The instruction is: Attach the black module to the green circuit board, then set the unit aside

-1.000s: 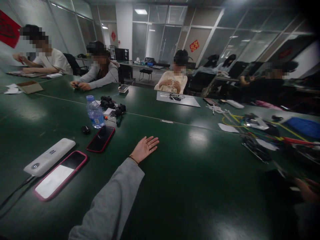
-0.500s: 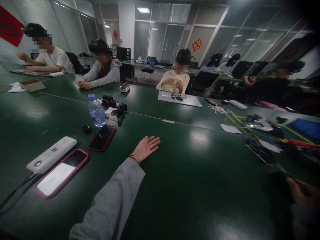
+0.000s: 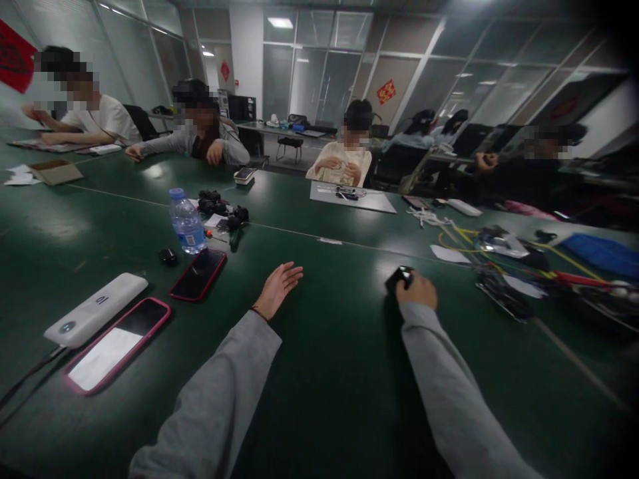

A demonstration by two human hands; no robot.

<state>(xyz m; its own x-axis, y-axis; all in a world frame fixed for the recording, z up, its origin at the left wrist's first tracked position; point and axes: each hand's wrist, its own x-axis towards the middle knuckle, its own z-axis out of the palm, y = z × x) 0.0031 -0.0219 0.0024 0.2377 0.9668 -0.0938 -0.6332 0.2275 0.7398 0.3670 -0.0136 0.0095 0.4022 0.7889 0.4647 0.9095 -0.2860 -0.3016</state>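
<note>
My left hand (image 3: 277, 287) lies on the green table (image 3: 344, 346) with its palm turned up and its fingers apart, holding nothing. To its right, my right hand (image 3: 417, 290) is closed around a small black object (image 3: 399, 277) that rests on or just above the table. Both arms wear grey sleeves. A red-edged phone (image 3: 198, 274) lies to the left of my left hand, apart from it.
At the left lie a pink-edged phone (image 3: 116, 346), a white power bank (image 3: 96, 309), a water bottle (image 3: 186, 222) and black gear (image 3: 219, 211). Cables and tools (image 3: 504, 266) clutter the right side. Several people sit along the far side.
My right arm has come in from the right edge to the table's middle, its hand closed on the small black object. My left hand has tilted slightly.
</note>
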